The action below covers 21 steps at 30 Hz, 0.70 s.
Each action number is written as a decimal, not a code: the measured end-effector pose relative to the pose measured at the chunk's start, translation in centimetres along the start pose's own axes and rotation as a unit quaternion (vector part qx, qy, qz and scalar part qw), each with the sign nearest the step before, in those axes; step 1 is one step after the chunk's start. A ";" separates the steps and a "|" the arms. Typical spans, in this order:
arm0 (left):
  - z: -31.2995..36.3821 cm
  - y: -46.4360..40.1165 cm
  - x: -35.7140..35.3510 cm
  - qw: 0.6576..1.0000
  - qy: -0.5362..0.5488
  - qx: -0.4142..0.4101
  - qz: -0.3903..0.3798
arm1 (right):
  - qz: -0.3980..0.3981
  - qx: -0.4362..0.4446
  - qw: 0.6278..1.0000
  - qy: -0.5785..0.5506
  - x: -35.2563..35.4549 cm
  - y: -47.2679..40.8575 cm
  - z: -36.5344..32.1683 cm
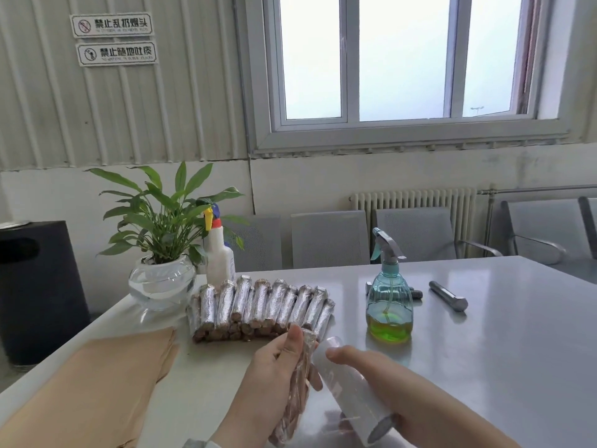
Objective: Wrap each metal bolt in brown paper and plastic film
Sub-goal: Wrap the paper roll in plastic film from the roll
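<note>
Above the table (484, 350), hands (both gripping) hold bolt (298, 383) and film roll (350, 392).

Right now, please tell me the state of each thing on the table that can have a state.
left hand: grips the paper-wrapped bolt, film partly round it
right hand: holds the film roll against the bolt
wrapped bolts: finished, stacked in a pile
bare bolt: unwrapped, lying flat
brown paper: flat sheets, unused
teal spray bottle: upright, partly full of green liquid
</note>
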<state>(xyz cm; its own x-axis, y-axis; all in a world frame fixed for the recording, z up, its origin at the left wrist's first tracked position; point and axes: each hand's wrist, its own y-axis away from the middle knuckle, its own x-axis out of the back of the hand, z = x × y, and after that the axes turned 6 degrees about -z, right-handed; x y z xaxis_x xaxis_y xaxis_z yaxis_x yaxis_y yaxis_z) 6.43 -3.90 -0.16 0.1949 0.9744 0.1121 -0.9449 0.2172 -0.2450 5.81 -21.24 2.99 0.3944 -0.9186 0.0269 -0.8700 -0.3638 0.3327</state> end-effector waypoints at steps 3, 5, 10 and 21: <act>-0.1 -0.1 0.0 1.000 -0.015 -0.004 -0.008 | -0.011 0.008 1.000 0.000 0.5 0.5 -0.1; -0.2 -0.3 0.0 1.000 -0.018 -0.004 -0.007 | 0.004 0.015 1.000 0.017 0.6 0.6 -0.1; -0.5 -0.4 -0.5 1.000 -0.002 0.023 -0.007 | -0.012 0.009 0.999 0.033 0.6 0.5 0.1; 0.4 -1.0 -0.8 0.941 0.297 0.153 0.047 | 0.019 0.070 0.991 -0.115 -1.4 -0.8 0.8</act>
<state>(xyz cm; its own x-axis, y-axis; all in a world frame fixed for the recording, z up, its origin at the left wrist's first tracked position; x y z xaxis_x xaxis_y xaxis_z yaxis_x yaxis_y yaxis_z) 7.08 -4.91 0.41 0.1343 0.8685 -0.4772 -0.9789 0.1911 0.0722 5.72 -19.80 1.97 0.2963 -0.9371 -0.1844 -0.9220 -0.3311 0.2009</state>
